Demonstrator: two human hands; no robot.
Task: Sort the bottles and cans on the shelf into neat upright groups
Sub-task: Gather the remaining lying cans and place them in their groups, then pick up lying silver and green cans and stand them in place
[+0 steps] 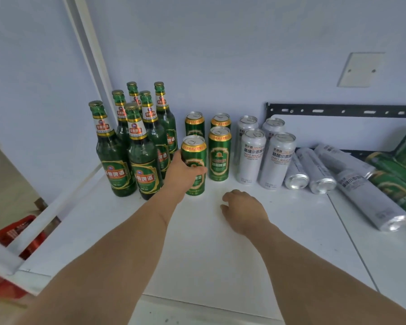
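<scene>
Left hand (182, 171) around green can (194, 160), bottles (131, 146) beside.

Bare shelf (197, 242) under our fingers (224, 198).
Ahead of them we face upright cans (219, 153); rightward, fallen cans (370, 198) block.

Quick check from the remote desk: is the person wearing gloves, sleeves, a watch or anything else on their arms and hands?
Nothing worn shows. The left hand and right hand are both bare, with no gloves, rings or tape visible. Both forearms are uncovered up to the frame edge: no sleeve cuffs, watch, wristband or bracelet appear. Any clothing higher up lies outside the view.
</scene>
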